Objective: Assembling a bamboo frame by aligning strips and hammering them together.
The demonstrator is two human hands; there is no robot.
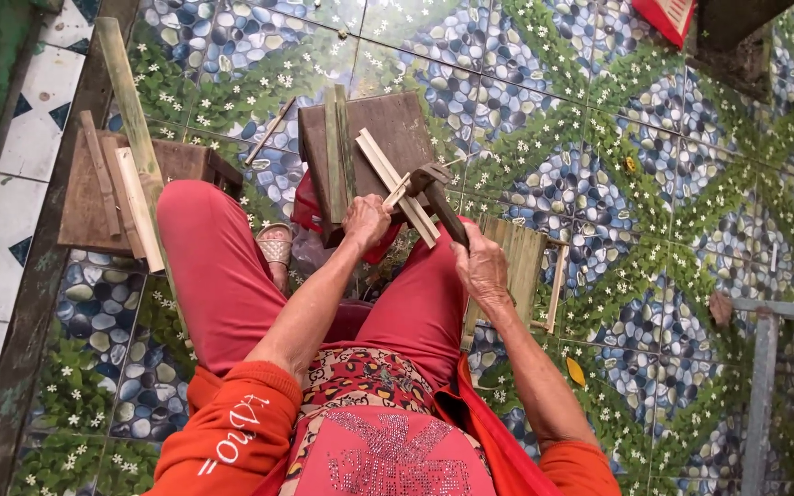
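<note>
My left hand point(366, 220) is curled shut around the near end of a pale bamboo strip point(395, 184), which runs away from me at a slant across the top of the dark wooden block point(397, 129) standing on the floor between my knees. My right hand point(482, 268) is closed in a fist on the handle of a dark heavy knife point(437, 195), the handle rising out of my grip toward the block, and the blade end sits right against the bamboo strip, close beside my left hand's knuckles; I cannot tell how deep it bites into the wood. Two green bamboo slats point(338, 152) lie side by side on the block just left of the strip I am holding. To my left a low wooden stool point(94, 197) carries a few more cut pieces point(135, 207), and a long green bamboo pole point(130, 119) lies across it toward the far edge of the floor. Under my right forearm a bundle of split bamboo slats point(518, 266) rests on the tiled floor point(618, 184), which is patterned with blue pebbles and green leaves. My red trousers point(222, 276) fill the space below both hands, and a sandal point(276, 246) shows beside my left knee.
</note>
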